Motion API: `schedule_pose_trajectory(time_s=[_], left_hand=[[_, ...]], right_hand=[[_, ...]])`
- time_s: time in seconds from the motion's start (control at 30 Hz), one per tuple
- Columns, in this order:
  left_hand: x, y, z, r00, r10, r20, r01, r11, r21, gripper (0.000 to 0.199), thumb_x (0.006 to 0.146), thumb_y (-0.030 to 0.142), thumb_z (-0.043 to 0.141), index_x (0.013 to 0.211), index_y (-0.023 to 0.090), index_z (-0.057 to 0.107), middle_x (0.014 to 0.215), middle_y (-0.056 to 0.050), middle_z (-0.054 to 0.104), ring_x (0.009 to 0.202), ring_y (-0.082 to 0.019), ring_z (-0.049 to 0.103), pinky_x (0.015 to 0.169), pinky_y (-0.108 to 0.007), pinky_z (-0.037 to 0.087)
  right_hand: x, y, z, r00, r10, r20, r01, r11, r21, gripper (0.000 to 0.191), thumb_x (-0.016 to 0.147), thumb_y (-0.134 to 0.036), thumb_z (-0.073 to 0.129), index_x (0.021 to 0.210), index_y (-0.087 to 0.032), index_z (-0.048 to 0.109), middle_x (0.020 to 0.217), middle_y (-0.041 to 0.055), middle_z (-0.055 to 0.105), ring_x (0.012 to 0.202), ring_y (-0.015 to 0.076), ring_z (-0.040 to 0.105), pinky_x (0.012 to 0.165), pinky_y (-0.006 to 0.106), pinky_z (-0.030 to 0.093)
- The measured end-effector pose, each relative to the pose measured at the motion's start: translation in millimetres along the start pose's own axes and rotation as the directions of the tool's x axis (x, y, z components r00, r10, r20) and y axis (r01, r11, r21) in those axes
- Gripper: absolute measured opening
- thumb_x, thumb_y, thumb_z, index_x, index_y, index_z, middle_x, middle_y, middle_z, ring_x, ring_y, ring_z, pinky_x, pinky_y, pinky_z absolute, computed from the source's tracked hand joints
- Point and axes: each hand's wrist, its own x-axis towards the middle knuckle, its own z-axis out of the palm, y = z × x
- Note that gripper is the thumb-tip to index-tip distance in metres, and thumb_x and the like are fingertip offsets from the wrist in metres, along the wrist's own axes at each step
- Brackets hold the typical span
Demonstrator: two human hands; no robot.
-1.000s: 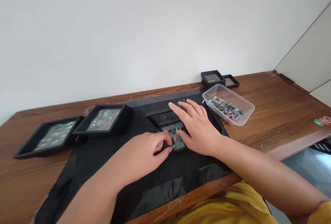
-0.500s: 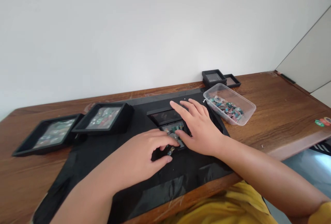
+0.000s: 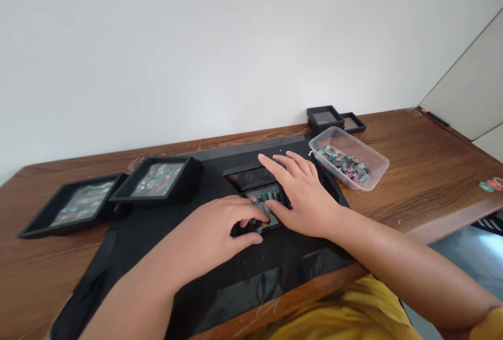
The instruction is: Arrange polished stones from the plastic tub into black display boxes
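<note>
Fingers work over an open black hinged display case (image 3: 251,177) of small green and multicoloured polished stones (image 3: 269,195), set on a black sheet (image 3: 236,277) atop a brown wooden table (image 3: 416,156). The left hand (image 3: 220,225) reaches index finger down among the stones, thumb apart at the near edge; whether it pinches one cannot be told. The right hand (image 3: 304,201) is spread, thumb over the tray. The case appears partly filled, grey lining showing between stones, its lid raised. Two larger black-framed cases (image 3: 188,188) hold stones behind clear panes; loose stones remain in a clear plastic tub (image 3: 371,156).
</note>
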Motion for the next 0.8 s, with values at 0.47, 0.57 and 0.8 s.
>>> schedule_pose_trajectory(time_s=[0.47, 0.57, 0.8], left_hand=[[1.3, 1.4, -5.6, 0.99, -0.127, -0.068, 0.131, 0.99, 0.045, 0.027, 0.084, 0.054, 0.072, 0.091, 0.028, 0.075, 0.07, 0.003, 0.06, 0.063, -0.019, 0.059, 0.06, -0.031, 0.041], [3.3, 2.4, -5.4, 0.977, -0.182, -0.115, 0.188, 0.981, 0.045, 0.03, 0.084, 0.058, 0.07, 0.089, 0.028, 0.072, 0.069, 0.002, 0.059, 0.062, -0.02, 0.058, 0.059, -0.031, 0.039], [6.2, 4.7, -3.0, 0.97, -0.194, -0.145, 0.202, 0.979, 0.04, 0.028, 0.085, 0.055, 0.065, 0.091, 0.028, 0.071, 0.072, 0.001, 0.061, 0.065, -0.021, 0.059, 0.06, -0.032, 0.038]], right_hand=[[-0.9, 0.8, 0.7, 1.0, -0.002, 0.006, 0.002, 1.0, 0.006, 0.077, 0.098, -0.028, 0.06, 0.169, -0.02, 0.031, 0.165, 0.0155, 0.043, 0.158, 0.0378, 0.025, 0.128, 0.059, 0.024], [-1.2, 1.4, 0.7, 1.0, -0.001, 0.007, 0.001, 1.0, 0.006, 0.078, 0.097, -0.029, 0.06, 0.169, -0.02, 0.031, 0.165, 0.0151, 0.043, 0.158, 0.038, 0.025, 0.128, 0.059, 0.024], [-1.4, 0.5, -0.3, 1.0, 0.002, 0.011, -0.002, 1.0, 0.018, 0.078, 0.097, -0.028, 0.061, 0.169, -0.02, 0.032, 0.164, 0.0152, 0.044, 0.158, 0.0381, 0.025, 0.128, 0.06, 0.025]])
